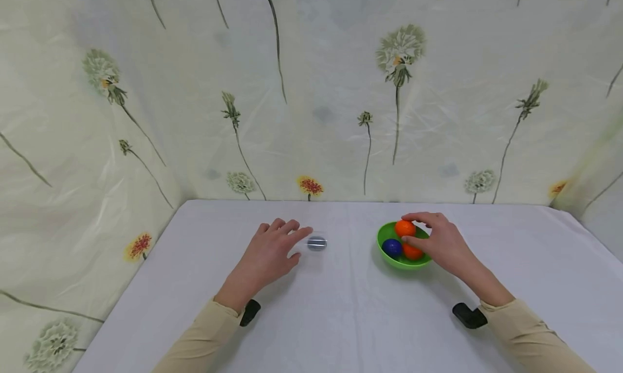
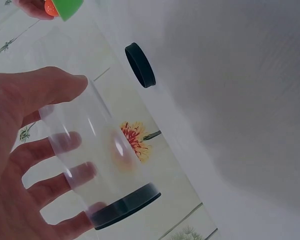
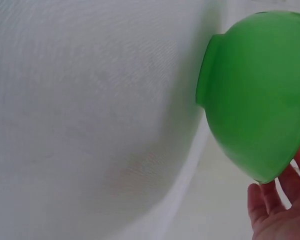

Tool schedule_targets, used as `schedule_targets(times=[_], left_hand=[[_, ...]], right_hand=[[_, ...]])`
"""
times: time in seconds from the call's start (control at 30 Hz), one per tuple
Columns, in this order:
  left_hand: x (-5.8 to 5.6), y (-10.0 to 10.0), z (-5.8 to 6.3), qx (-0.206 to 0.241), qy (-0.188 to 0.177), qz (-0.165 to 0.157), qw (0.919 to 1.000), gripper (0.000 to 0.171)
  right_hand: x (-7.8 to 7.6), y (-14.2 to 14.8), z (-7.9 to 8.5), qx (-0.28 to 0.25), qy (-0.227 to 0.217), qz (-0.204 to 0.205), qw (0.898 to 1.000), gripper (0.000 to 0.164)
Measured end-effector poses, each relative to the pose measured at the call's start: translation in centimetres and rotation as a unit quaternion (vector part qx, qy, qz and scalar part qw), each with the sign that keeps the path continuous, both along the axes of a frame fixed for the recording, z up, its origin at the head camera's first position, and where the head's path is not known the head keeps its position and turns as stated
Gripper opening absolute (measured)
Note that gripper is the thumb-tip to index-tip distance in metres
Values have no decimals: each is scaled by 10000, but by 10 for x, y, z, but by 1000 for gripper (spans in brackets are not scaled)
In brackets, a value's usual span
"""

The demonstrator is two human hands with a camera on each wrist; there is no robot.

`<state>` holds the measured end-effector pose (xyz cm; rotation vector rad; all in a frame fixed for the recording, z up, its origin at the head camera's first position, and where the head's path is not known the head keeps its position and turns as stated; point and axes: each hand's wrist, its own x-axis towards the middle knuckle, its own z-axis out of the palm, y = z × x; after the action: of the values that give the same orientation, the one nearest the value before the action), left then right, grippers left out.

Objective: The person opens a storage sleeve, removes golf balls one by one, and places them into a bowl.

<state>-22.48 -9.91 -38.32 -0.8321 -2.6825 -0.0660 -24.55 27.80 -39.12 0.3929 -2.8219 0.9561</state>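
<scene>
My left hand (image 1: 273, 250) grips a clear plastic cylinder (image 1: 317, 244) at left centre of the table. In the left wrist view, the thumb is on its near side, the fingers show through from behind, and a dark cap (image 2: 126, 207) closes its bottom. Right of centre is a green bowl (image 1: 403, 264) with a dark blue ball (image 1: 392, 247) and two orange balls. My right hand (image 1: 440, 243) reaches over the rim, thumb and index finger around the upper orange ball (image 1: 405, 228). In the right wrist view, the bowl's outside (image 3: 262, 95) hides the balls.
A dark round lid (image 2: 141, 65) sits beyond the cylinder in the left wrist view. The white-covered table (image 1: 340, 319) meets a flower-printed sheet (image 1: 321, 113) at the back and left.
</scene>
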Motion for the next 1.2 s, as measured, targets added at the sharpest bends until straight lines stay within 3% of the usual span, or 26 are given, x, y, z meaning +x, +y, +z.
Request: schedule_targets(times=[0.3,0.67,1.2], left_hand=[[2,1,0,55,6,-37,10000,53],[3,1,-1,84,-15,5,10000,53],[2,3,3,40,88,-51,9999,52]], right_hand=[[-1,2,-2,-37,-226,6,9997,48],[-1,6,-7,-837,-573,-33,9948,49],[8,2,5,-1581,-360,226,9865,45]])
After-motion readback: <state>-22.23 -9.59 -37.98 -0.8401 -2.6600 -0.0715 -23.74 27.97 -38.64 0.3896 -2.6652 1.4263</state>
